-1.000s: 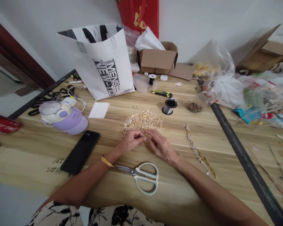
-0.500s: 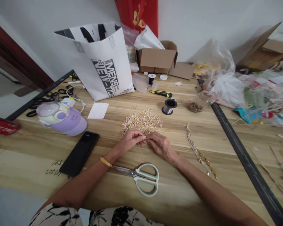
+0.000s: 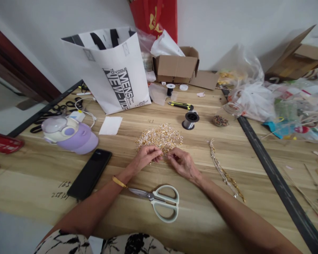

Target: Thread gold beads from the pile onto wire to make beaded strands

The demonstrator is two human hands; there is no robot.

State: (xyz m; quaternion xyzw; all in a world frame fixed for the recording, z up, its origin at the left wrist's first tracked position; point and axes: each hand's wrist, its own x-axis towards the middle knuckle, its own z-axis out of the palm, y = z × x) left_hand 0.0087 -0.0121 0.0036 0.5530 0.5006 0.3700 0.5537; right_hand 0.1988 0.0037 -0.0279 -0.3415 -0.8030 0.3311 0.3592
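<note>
A heap of small gold and clear beads [image 3: 160, 135] lies on the wooden table, right beyond both hands. My left hand [image 3: 148, 155] is pinched at the near edge of the heap, with a few gold beads showing by its fingertips. Close by on the right, my right hand [image 3: 182, 162] has thumb and forefinger together. What it holds, if anything, is too small to make out. Scissors [image 3: 161, 201] with pale green handles lie nearer to me, between my forearms. To the right of my right hand are silver and gold bead strands [image 3: 222, 169].
A black phone [image 3: 90, 174] and a purple bottle [image 3: 70, 134] lie left. Beyond the beads are a wire spool [image 3: 190, 120], a yellow-black cutter knife [image 3: 180, 105] and a white paper bag [image 3: 113, 70]. A jar of mixed beads [image 3: 221, 120] and plastic bags [image 3: 257, 100] sit right.
My hands have drawn slightly apart; the fingertips that met now have a small gap between them. The surrounding things stay where they were.
</note>
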